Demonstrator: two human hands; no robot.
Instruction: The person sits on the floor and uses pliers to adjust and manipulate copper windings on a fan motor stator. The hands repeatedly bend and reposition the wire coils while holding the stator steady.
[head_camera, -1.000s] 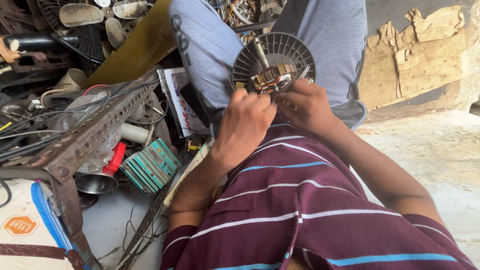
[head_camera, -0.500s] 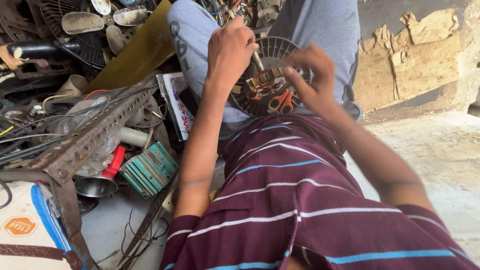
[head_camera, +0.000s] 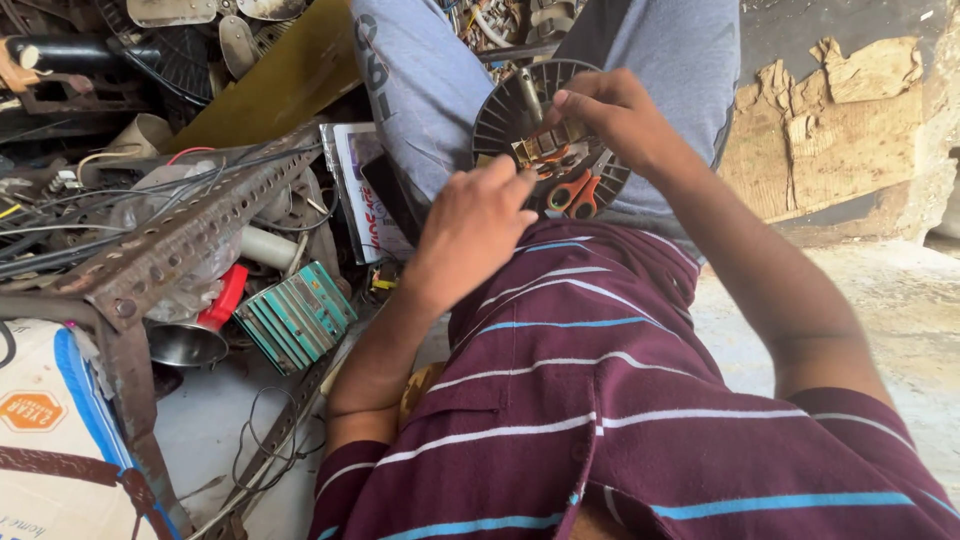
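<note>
A round black fan motor (head_camera: 520, 120) with slats all around it sits in the person's lap, at about 12 o'clock from the striped maroon shirt (head_camera: 620, 400). The right hand (head_camera: 615, 120) is on the motor's 3 o'clock side, with its fingers bent and pinched on the copper and tan parts in the middle. A thin metal shaft (head_camera: 528, 92) sticks up from the middle, just beside that hand's fingertips. The left hand (head_camera: 470, 230) is at the motor's 7 o'clock side, fingers curled and partly closed, its fingertips touching the motor's near edge; you cannot tell if it has hold of anything. Small scissors with orange handles (head_camera: 573, 195) lie on the motor at about 5 o'clock, between the 2 hands. Both legs wear grey trousers (head_camera: 420, 90). Off at 9 o'clock from the left hand lies a heap of scrap: a rusty metal bar with holes (head_camera: 190, 235), tangled black wires (head_camera: 60, 230), a green ribbed block (head_camera: 297, 315) and a shiny metal funnel with a red end (head_camera: 195, 335). At 8 o'clock is a white sack with blue trim (head_camera: 50, 440)
</note>
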